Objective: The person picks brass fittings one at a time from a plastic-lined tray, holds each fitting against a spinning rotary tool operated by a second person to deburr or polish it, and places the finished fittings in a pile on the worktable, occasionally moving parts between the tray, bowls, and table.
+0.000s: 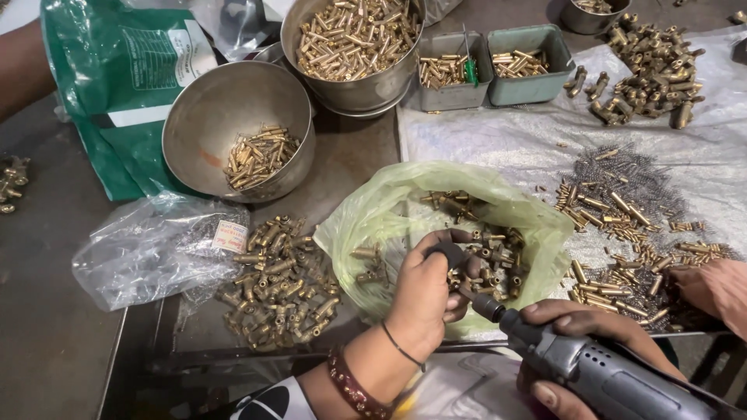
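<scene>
Two steel bowls sit at the top of a dark, worn metal worktable point(47, 327): the tilted bowl point(233, 109) on the left holds a small heap of brass pins, and the larger bowl point(354, 47) behind it is filled nearly to the brim. The rim of a third steel dish point(591, 12) shows at the upper edge. Two grey-green plastic trays point(498, 66) stand side by side just right of the larger bowl, each with a few brass pieces. A white plastic sheet point(498, 140) covers the right half of the table and carries one heap of brass fittings point(646, 70) at the top right and one spread of thin brass pins mixed with small wire springs point(622, 225) lower down. One green printed sack point(117, 78) lies at the upper left, one crumpled clear bag point(156, 249) below it, and one loose pile of brass fittings point(280, 284) lies directly on the table between that bag and a pale green plastic bag point(451, 187). Little of the room beyond the table can be seen.

The person's left hand point(428, 295) reaches into the green bag's mouth, fingers pinched around a small brass fitting point(459, 272). The right hand point(576, 342) is wrapped around a grey handheld rotary tool point(591, 369), whose tip touches that fitting. Another person's hand point(716, 292) rests at the right edge on the pins.
</scene>
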